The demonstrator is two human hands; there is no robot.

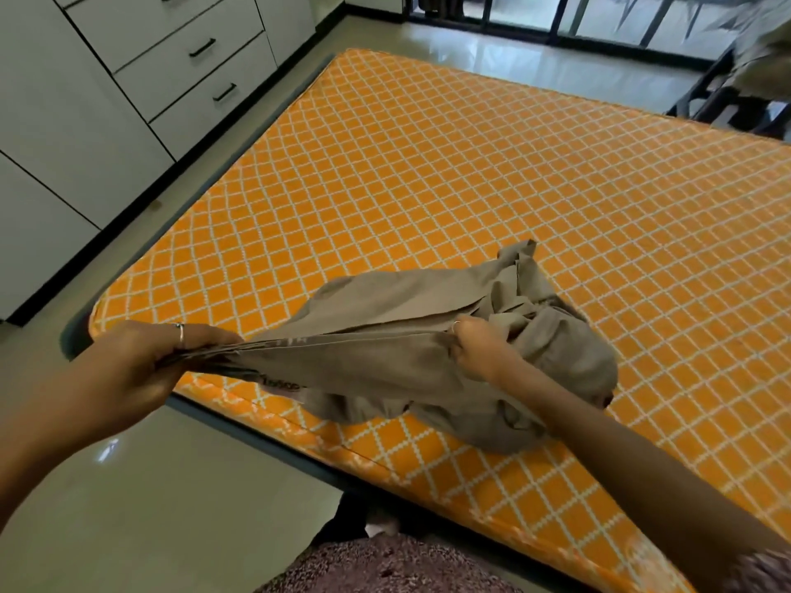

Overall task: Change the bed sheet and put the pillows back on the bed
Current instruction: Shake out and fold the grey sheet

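A bare mattress (471, 173) with an orange cover and white diamond lines fills the middle of the view. A bunched beige bed sheet (385, 370) lies on its near corner. My left hand (145, 357) grips one gathered edge of the sheet and pulls it out past the mattress corner. Over the heap, my right hand (479, 348) grips the same edge further along, so the cloth is stretched tight between them. No pillows are in view.
White cupboards and drawers (141, 79) line the left wall, with a narrow strip of floor (171, 485) between them and the bed. Dark-framed glass doors (556, 15) stand beyond the far end. A dark rack with cloth on it (753, 79) is at the upper right.
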